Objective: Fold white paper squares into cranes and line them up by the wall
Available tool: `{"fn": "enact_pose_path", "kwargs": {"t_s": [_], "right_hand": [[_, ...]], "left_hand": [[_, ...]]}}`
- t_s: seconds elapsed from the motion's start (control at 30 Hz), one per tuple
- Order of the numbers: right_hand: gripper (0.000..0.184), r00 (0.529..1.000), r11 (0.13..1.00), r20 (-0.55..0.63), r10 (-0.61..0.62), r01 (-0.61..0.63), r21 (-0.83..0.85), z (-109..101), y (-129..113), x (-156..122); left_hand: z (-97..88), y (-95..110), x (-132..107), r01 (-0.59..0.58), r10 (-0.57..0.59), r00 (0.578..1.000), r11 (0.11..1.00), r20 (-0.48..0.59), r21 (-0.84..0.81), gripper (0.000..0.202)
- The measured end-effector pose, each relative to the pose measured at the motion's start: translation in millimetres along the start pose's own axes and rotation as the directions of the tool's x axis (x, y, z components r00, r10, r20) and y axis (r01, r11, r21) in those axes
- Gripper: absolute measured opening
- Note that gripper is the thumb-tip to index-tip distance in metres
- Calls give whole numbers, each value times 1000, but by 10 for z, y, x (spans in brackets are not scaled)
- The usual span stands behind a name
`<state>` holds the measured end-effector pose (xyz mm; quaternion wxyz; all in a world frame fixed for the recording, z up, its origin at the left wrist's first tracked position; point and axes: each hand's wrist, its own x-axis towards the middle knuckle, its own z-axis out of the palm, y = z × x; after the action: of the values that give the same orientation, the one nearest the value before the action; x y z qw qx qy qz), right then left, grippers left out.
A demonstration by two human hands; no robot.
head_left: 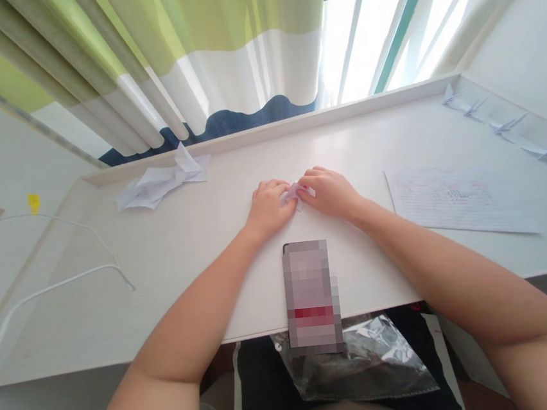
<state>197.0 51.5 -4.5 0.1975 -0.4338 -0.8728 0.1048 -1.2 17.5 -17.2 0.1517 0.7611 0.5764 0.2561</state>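
Note:
A small piece of folded white paper point(294, 194) is pinched between both hands near the middle of the white desk point(243, 292). My left hand point(271, 206) grips its left side, with the thumb toward me. On the opposite side, the fingers of my right hand point(329, 190) are closed on the paper. Parts of the paper are hidden behind the fingertips, so its full shape cannot be made out. Below the hands lies a phone point(309, 292), its screen blurred out and its lower end reaching past the desk's front edge.
Loose white papers point(158, 182) lie at the back left. A written sheet point(461, 200) rests at right, with several folded paper pieces point(508, 126) along the right wall. A white cable point(68, 286) crosses the left side. Clear plastic point(361, 364) covers my lap.

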Motion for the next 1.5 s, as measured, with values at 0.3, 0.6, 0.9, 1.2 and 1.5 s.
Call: {"fn": "enact_pose_path", "kwargs": {"t_s": [0.3, 0.6, 0.9, 1.2, 1.5], "right_hand": [[25, 997, 996, 1, -77, 77, -34, -7, -28, -12], [19, 998, 999, -45, 32, -31, 22, 27, -50, 4], [25, 971, 943, -33, 237, -221, 248, 50, -127, 9], [9, 967, 904, -109, 232, -172, 392, -21, -96, -54], [20, 956, 843, -83, 280, -203, 499, 44, -58, -40]], "left_hand": [[10, 6, -10, 8, -8, 1000, 1000, -12, -10, 22], [9, 18, -5, 12, -12, 1000, 1000, -14, -6, 19], [21, 25, 3, 15, -15, 999, 1000, -28, -10, 17], [17, 14, 1, 11, -11, 1000, 1000, -15, -9, 11], [-11, 37, 0, 36, -38, 998, 999, -44, -32, 23]]}}
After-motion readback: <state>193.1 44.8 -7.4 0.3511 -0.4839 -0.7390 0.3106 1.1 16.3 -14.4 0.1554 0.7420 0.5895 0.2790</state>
